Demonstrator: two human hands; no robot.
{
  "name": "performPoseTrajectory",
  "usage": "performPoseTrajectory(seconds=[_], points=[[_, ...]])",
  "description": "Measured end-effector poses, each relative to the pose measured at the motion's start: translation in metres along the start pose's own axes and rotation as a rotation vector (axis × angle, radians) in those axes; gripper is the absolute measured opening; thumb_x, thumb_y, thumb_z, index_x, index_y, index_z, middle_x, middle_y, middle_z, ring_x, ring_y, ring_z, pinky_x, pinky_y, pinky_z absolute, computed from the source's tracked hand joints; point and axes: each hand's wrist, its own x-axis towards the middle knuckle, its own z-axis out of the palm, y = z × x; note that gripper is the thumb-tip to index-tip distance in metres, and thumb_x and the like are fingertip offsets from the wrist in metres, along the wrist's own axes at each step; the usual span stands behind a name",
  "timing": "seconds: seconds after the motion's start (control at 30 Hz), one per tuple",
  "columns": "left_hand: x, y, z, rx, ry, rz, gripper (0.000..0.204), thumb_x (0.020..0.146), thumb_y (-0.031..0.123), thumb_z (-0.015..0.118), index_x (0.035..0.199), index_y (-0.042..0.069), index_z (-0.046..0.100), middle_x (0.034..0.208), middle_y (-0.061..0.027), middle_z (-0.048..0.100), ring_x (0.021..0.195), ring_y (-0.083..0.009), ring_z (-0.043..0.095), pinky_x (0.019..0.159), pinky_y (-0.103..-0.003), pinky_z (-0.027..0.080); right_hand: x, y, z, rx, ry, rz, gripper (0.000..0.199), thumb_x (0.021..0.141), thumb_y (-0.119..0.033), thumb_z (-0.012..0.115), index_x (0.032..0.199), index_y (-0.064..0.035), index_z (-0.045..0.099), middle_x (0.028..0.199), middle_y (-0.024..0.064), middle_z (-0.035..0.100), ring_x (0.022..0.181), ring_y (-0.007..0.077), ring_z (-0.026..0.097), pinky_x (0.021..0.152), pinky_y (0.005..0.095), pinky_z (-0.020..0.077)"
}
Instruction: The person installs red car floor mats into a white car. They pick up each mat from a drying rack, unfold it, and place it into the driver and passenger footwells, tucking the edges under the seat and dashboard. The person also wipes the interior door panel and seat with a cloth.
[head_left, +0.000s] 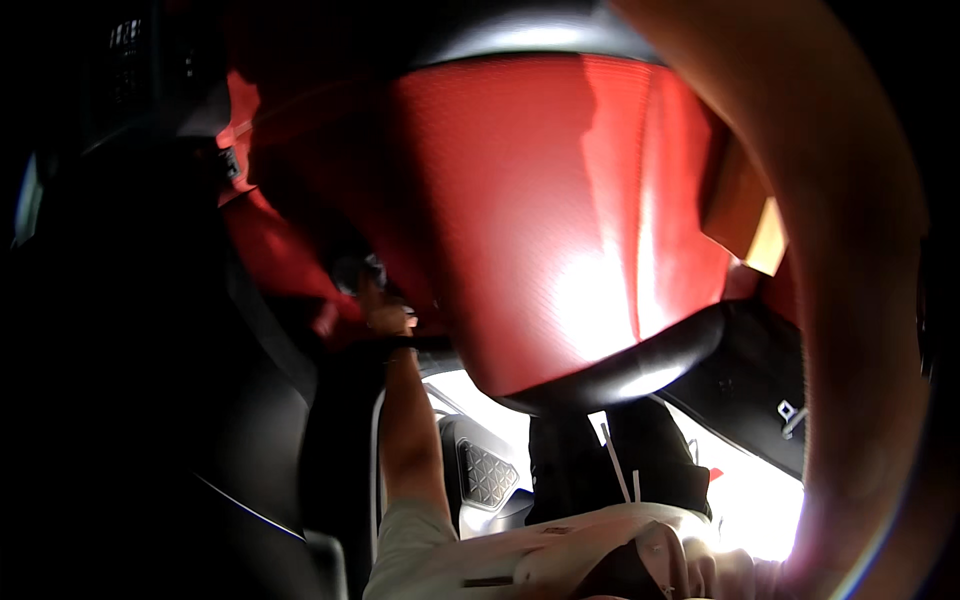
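Note:
A red leather seat panel (530,210) with stitched seams and black rounded ends fills the middle of the view. To its left, my left hand (390,315) reaches into a shadowed gap beside red trim. The fingers look closed round a small dark thing (352,272) with a faint shine, too dim to name. My right arm (830,150) arches close and large along the right side and over the top. The right hand itself lies outside the picture.
An orange-brown box-like thing (738,205) sits right of the red panel. A door panel with a patterned speaker grille (488,474) is below, next to bright light from outside. A small metal fitting (790,418) shows at lower right. Dark trim fills the left side.

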Motion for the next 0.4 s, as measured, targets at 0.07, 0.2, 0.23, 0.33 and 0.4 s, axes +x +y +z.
performPoseTrajectory(seconds=[0.07,0.2,0.23,0.33,0.4], points=[[0.008,-0.016,-0.012,-0.482,0.028,-0.554,0.038,0.100,0.014,0.049,0.134,-0.003,0.052,0.131,-0.0222,0.058,0.115,-0.0349,0.057,0.102,-0.043,0.044,-0.028,0.004,-0.012,-0.170,0.025,-0.277,0.030,0.085,-0.032,0.053,0.089,-0.0144,0.077,0.105,0.0074,0.072,0.106,0.0307,0.060,0.092,0.0445,0.0460],[0.074,0.080,-0.116,-0.925,0.231,-0.403,0.037,0.103,0.017,0.051,0.134,-0.005,0.051,0.126,-0.0180,0.062,0.106,-0.0242,0.059,0.095,-0.035,0.046,-0.172,-0.048,-0.071,0.277,0.131,0.080,0.067,0.083,-0.030,0.063,0.140,0.0016,0.048,0.151,0.0219,0.039,0.141,0.0428,0.034,0.115,0.0610,0.0243],[0.092,0.117,-0.147,-0.910,0.238,-0.357,0.038,0.104,0.016,0.050,0.135,-0.005,0.049,0.128,-0.0176,0.060,0.109,-0.0233,0.059,0.098,-0.034,0.045,-0.199,-0.045,-0.102,0.086,0.162,0.150,0.060,0.074,-0.032,0.075,0.129,-0.0150,0.061,0.146,0.0104,0.047,0.136,0.0324,0.041,0.108,0.0629,0.0277],[0.130,0.251,-0.225,-1.000,0.380,-0.176,0.040,0.104,0.013,0.049,0.139,-0.007,0.044,0.135,-0.0183,0.056,0.117,-0.0235,0.057,0.105,-0.034,0.042,-0.314,0.005,-0.165,0.222,0.066,0.605,0.094,0.080,-0.049,0.075,0.151,-0.0047,0.032,0.153,0.0301,0.029,0.145,0.0456,0.023,0.110,0.0650,0.0282],[0.138,0.258,-0.206,-0.879,0.193,0.021,0.043,0.104,0.012,0.048,0.142,-0.007,0.041,0.141,-0.0223,0.051,0.125,-0.0267,0.054,0.108,-0.036,0.041,-0.385,0.020,-0.182,-0.154,-0.238,0.934,0.116,0.079,-0.065,0.070,0.157,-0.0040,0.009,0.158,0.0318,0.010,0.145,0.0511,0.017,0.113,0.0668,0.0230]])
